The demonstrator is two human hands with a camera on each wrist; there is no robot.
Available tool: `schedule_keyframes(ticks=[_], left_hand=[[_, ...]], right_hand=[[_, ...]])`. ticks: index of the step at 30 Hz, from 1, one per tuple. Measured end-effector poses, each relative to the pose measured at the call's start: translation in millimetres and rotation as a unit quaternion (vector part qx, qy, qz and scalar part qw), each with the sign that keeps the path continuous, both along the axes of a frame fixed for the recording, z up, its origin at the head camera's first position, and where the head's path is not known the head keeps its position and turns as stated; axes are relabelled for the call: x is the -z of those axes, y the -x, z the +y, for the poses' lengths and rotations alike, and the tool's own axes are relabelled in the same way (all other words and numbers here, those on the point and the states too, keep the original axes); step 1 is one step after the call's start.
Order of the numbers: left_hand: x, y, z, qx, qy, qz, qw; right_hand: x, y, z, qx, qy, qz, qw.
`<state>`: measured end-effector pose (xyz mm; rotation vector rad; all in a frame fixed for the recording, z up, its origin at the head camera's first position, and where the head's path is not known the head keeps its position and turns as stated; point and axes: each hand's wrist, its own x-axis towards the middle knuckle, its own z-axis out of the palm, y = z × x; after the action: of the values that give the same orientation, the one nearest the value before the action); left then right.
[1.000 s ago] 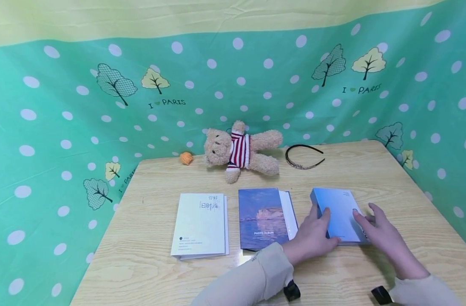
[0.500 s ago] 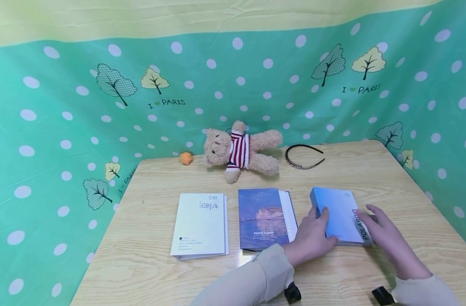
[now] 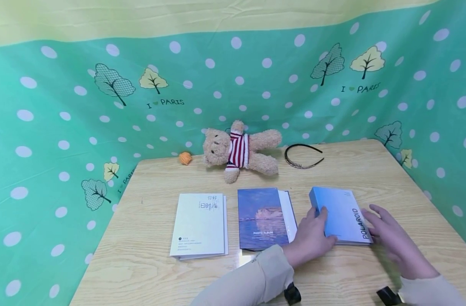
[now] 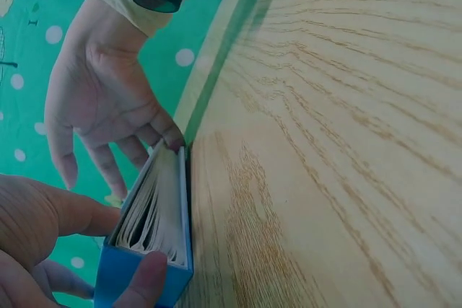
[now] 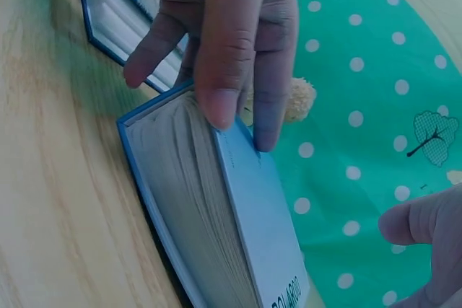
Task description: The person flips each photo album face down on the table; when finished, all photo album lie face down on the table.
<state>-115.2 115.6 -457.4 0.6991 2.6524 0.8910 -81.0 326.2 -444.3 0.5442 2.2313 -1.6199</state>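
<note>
Head view: blue album (image 3: 342, 216) is placed toward the table's (image 3: 390, 170) right edge, long axis running front-to-back. Its near spine corner is gripped by the left hand (image 3: 312, 236); its opposite long side is met by the right hand (image 3: 393, 238), fingers apart.

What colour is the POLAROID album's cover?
Blue to pale blue across the cover, clearest in head view.

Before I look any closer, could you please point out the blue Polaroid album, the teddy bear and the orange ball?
Blue Polaroid album (image 3: 340, 215): head view, middle of its front cover.
Teddy bear (image 3: 239, 151): head view, its striped shirt.
Orange ball (image 3: 185, 158): head view, its visible middle.
</note>
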Motion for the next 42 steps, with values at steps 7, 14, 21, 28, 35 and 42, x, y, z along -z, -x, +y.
schedule_keyframes(ticks=[7, 14, 21, 28, 35, 42], left_hand=[[0.7, 1.0, -2.3, -0.002, -0.009, -0.013, 0.9999], [1.9, 2.3, -3.8, 0.003, -0.018, -0.018, 0.9997], [-0.7, 2.5, -5.0, -0.002, -0.015, -0.017, 0.9998], [-3.1, 2.9, -6.0, 0.000, -0.017, -0.001, 0.9999], [-3.0, 3.3, -5.5, 0.003, -0.009, 0.010, 0.9999], [0.1, 4.9, -5.7, 0.002, 0.000, 0.021, 0.9998]], right_hand=[[2.9, 0.4, 2.4, -0.018, -0.005, 0.035, 0.9992], [0.5, 0.9, 1.6, -0.032, -0.033, 0.036, 0.9983], [-3.7, 0.0, 0.5, -0.049, -0.071, 0.059, 0.9945], [-5.0, -2.4, 2.5, -0.050, -0.090, 0.093, 0.9904], [-7.9, -4.3, 2.1, -0.040, -0.103, 0.102, 0.9887], [-6.0, -5.3, 1.8, -0.016, -0.108, 0.128, 0.9858]])
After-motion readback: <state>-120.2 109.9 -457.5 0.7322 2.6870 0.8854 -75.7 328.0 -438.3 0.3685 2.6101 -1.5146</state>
